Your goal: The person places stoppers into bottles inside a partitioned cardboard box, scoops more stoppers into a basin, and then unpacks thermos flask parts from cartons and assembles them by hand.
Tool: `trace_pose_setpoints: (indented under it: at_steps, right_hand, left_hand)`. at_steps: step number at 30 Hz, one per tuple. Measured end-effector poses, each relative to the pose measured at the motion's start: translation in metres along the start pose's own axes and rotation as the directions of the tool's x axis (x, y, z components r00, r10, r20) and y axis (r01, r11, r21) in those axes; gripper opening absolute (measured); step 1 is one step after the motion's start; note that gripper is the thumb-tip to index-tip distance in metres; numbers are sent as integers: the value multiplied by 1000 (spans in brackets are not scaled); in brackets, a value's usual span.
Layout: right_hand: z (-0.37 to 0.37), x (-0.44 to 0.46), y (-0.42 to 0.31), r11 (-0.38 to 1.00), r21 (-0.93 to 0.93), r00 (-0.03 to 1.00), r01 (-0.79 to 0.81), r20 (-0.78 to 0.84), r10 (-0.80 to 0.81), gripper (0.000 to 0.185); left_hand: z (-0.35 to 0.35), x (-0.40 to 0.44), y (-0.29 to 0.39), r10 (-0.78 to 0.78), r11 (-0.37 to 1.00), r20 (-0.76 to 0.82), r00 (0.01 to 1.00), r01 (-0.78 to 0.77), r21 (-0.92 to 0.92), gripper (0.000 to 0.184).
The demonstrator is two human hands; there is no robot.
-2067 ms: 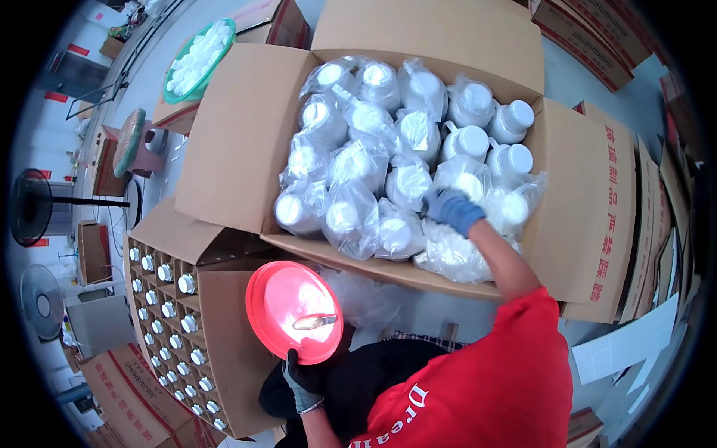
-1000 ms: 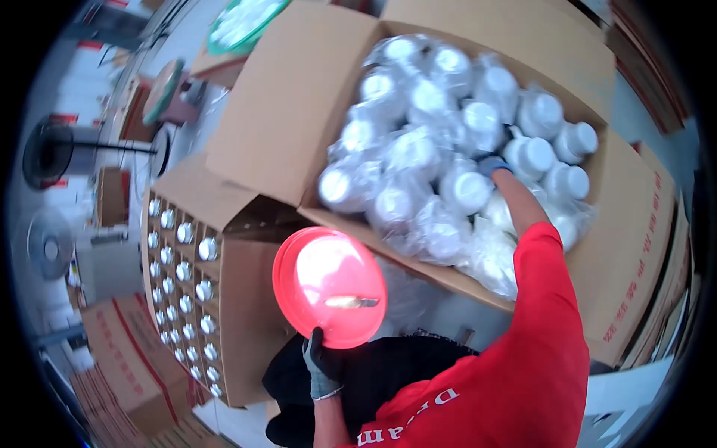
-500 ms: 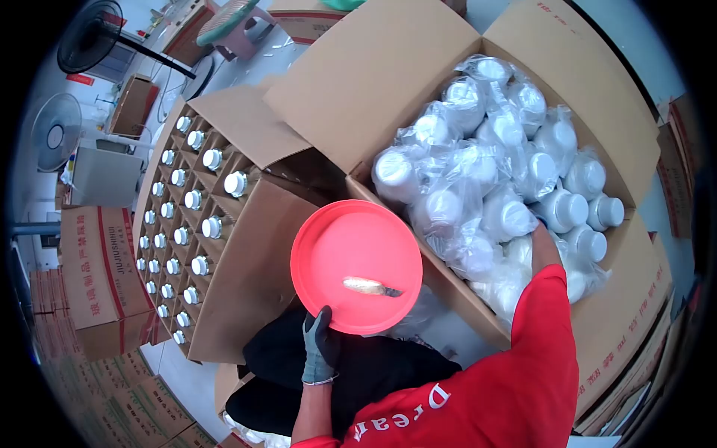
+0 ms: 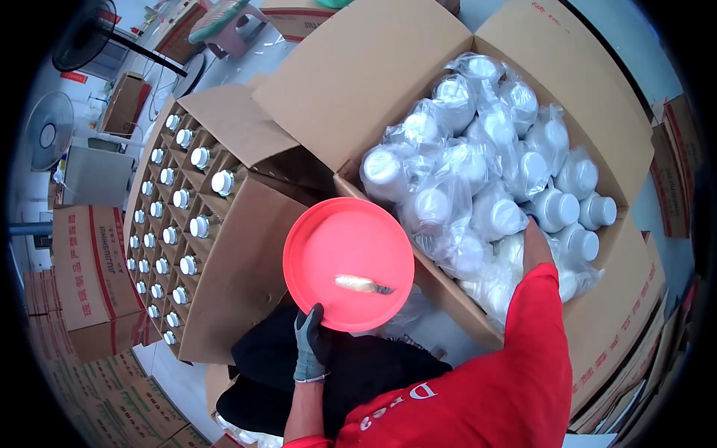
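Note:
My left hand [image 4: 312, 343], in a grey glove with dark fingers, grips the near rim of a round pinkish-red plastic basin [image 4: 343, 239]. A small pale object with a dark end [image 4: 364, 284] lies inside; its kind is unclear. My right hand [image 4: 535, 243] reaches down among white-capped bottles [image 4: 556, 209] in plastic bags, inside a large open cardboard box [image 4: 455, 299]. The bottles hide its fingers, so its grip is not visible.
Left of the basin stands an open divided carton [image 4: 213, 313] with rows of white-capped bottles [image 4: 199, 226]. Stacked printed boxes [image 4: 93, 276] stand farther left. Two fans, one black [image 4: 84, 35], and a green-topped stool [image 4: 218, 22] are in the background.
The whole view has shifted slightly, with everything a little farther left. My left hand still holds the basin, and my right hand is still among the bagged bottles.

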State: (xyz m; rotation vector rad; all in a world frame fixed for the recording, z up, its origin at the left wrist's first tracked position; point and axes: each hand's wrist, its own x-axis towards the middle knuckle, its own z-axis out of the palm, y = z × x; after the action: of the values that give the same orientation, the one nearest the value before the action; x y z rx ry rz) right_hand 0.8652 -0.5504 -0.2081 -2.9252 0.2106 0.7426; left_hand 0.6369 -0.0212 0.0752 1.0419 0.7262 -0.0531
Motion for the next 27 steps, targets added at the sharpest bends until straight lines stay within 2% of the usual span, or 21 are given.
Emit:
trace_pose_setpoints:
  at_steps: [5, 8, 11, 13, 15, 17, 20, 23, 26, 27]
  right_hand:
    - [3, 2, -3, 1000, 7, 1000, 0, -6, 0, 35]
    - [6, 1, 0, 1000, 11, 1000, -5, 0, 5, 36]
    - [6, -2, -2, 1000, 15, 1000, -2, -4, 2, 36]
    - [7, -1, -3, 1000, 18, 1000, -1, -5, 1, 36]
    - [10, -3, -5, 1000, 18, 1000, -1, -5, 1, 36]
    - [13, -2, -4, 1000, 19, 1000, 5, -10, -5, 36]
    - [16, -3, -6, 1000, 21, 1000, 10, -16, -10, 36]
    - [17, 3, -2, 1000, 25, 999, 13, -40, -12, 36]
    - [18, 9, -2, 999, 27, 998, 17, -67, -15, 36]
    - [20, 12, -1, 999, 24, 997, 22, -80, -20, 36]
  left_hand:
    - [12, 2, 2, 28, 998, 14, 1000, -29, 55, 37]
    - [2, 5, -3, 64, 956, 51, 997, -76, 282, 38]
    - [14, 4, -1, 13, 997, 2, 1000, -13, 75, 34]
    - [10, 7, -1, 114, 944, 45, 992, -122, 308, 34]
    - [9, 8, -4, 122, 940, 51, 991, -132, 313, 33]
    - [16, 5, -1, 49, 994, 0, 999, -49, 102, 33]
    - [-6, 8, -10, 129, 902, 97, 987, -157, 403, 35]
    - [15, 7, -2, 23, 996, 24, 999, -25, 86, 35]
    - [15, 6, 0, -30, 987, 45, 999, 22, 160, 39]
    - [22, 4, 0, -40, 997, 19, 999, 39, 65, 40]
